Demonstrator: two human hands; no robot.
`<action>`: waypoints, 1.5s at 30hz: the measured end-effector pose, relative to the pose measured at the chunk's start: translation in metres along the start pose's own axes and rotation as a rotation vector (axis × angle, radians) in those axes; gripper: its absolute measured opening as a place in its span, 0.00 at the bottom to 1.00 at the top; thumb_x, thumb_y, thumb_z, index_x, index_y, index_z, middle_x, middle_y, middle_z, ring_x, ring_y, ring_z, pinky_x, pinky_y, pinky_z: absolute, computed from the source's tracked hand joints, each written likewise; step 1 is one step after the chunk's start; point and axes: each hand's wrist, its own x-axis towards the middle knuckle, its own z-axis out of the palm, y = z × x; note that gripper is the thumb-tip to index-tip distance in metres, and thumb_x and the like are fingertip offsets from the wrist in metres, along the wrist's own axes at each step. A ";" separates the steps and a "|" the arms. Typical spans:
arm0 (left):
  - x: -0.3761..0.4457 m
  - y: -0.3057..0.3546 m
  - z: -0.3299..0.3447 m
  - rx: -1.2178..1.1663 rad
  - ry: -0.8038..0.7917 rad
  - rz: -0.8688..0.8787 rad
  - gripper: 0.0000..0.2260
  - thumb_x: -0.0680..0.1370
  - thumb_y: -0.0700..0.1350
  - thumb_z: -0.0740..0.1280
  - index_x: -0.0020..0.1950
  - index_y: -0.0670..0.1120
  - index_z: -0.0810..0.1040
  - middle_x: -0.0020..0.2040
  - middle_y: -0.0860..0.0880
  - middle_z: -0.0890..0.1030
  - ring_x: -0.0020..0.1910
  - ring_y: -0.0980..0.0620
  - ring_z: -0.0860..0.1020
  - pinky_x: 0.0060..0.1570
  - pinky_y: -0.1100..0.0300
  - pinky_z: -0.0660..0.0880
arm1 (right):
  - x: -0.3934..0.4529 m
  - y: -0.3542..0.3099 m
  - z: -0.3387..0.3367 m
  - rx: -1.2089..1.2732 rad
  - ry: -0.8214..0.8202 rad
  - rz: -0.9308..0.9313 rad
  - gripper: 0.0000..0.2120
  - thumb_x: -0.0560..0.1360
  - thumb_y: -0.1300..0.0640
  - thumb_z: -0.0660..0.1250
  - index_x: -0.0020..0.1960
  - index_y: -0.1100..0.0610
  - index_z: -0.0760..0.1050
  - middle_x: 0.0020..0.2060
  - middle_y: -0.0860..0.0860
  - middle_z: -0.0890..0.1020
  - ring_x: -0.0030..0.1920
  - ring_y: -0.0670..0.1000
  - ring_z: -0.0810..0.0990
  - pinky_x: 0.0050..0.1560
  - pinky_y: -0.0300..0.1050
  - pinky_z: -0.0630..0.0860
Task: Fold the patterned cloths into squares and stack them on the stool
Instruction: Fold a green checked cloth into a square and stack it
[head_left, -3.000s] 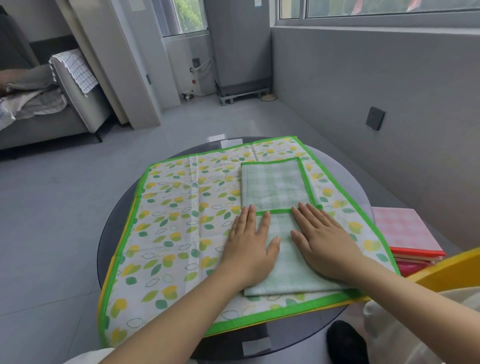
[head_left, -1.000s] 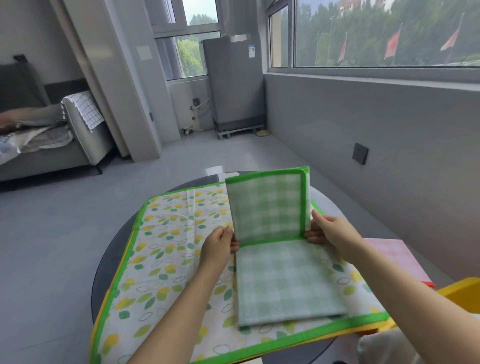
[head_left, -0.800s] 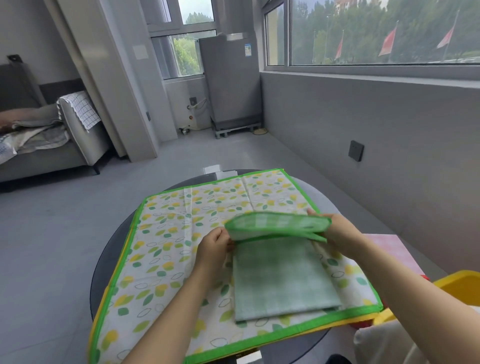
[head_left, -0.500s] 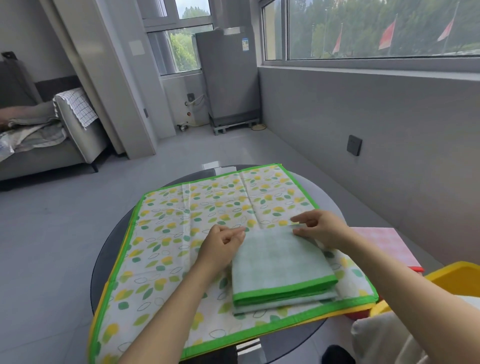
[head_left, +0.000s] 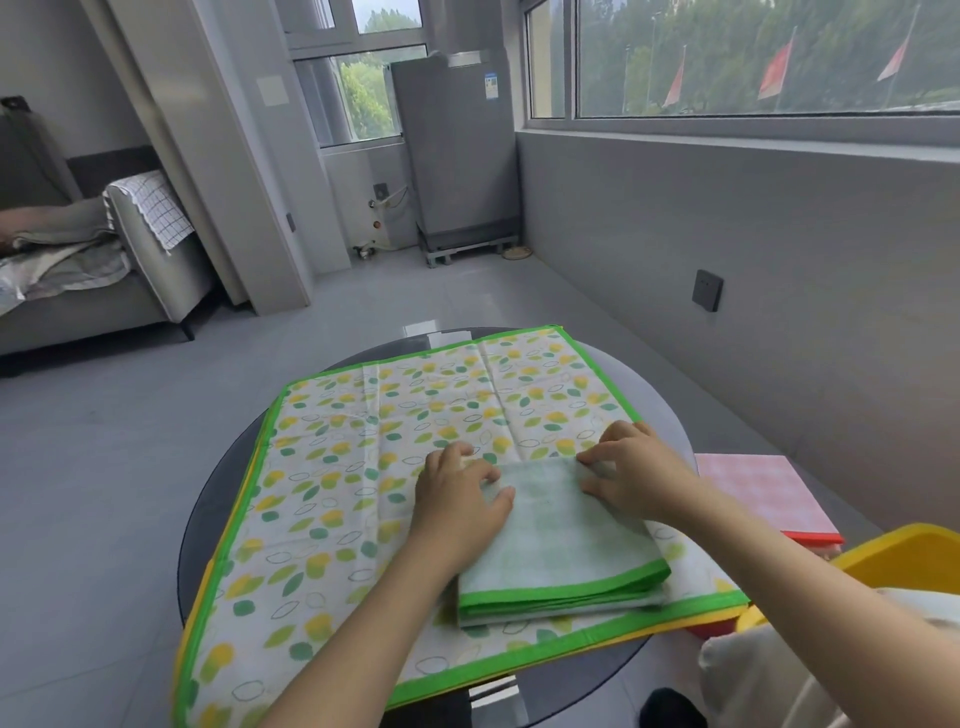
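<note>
Grey sofa (head_left: 104, 291) at left, grey fridge (head_left: 452, 150) by window, wall socket (head_left: 707, 289) at right.

green checked cloth (head_left: 558, 540) now folded over into a square, both hands since shifted to its far edge

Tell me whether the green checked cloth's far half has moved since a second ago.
Yes. The green checked cloth far half came down toward the person, folded flat over its near half on the leaf-print cloth.
</note>
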 end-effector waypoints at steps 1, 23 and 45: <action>0.000 0.007 0.001 0.068 -0.005 0.023 0.15 0.79 0.54 0.59 0.61 0.48 0.74 0.66 0.52 0.67 0.69 0.50 0.61 0.73 0.56 0.53 | -0.003 -0.004 0.001 -0.063 0.027 -0.012 0.18 0.76 0.46 0.62 0.65 0.48 0.74 0.61 0.48 0.72 0.63 0.51 0.65 0.63 0.43 0.64; -0.030 -0.001 0.019 0.273 -0.218 -0.164 0.28 0.82 0.57 0.41 0.77 0.47 0.36 0.77 0.47 0.34 0.75 0.50 0.33 0.72 0.47 0.30 | -0.031 -0.022 0.047 -0.120 -0.010 0.213 0.30 0.80 0.42 0.40 0.77 0.55 0.38 0.76 0.54 0.41 0.76 0.52 0.39 0.75 0.53 0.36; -0.015 0.046 -0.003 -1.085 0.131 -0.350 0.18 0.79 0.40 0.65 0.66 0.56 0.68 0.47 0.49 0.81 0.44 0.51 0.82 0.35 0.60 0.78 | -0.038 0.006 -0.006 0.676 0.254 0.336 0.23 0.77 0.61 0.61 0.71 0.56 0.61 0.66 0.55 0.71 0.64 0.56 0.71 0.61 0.50 0.69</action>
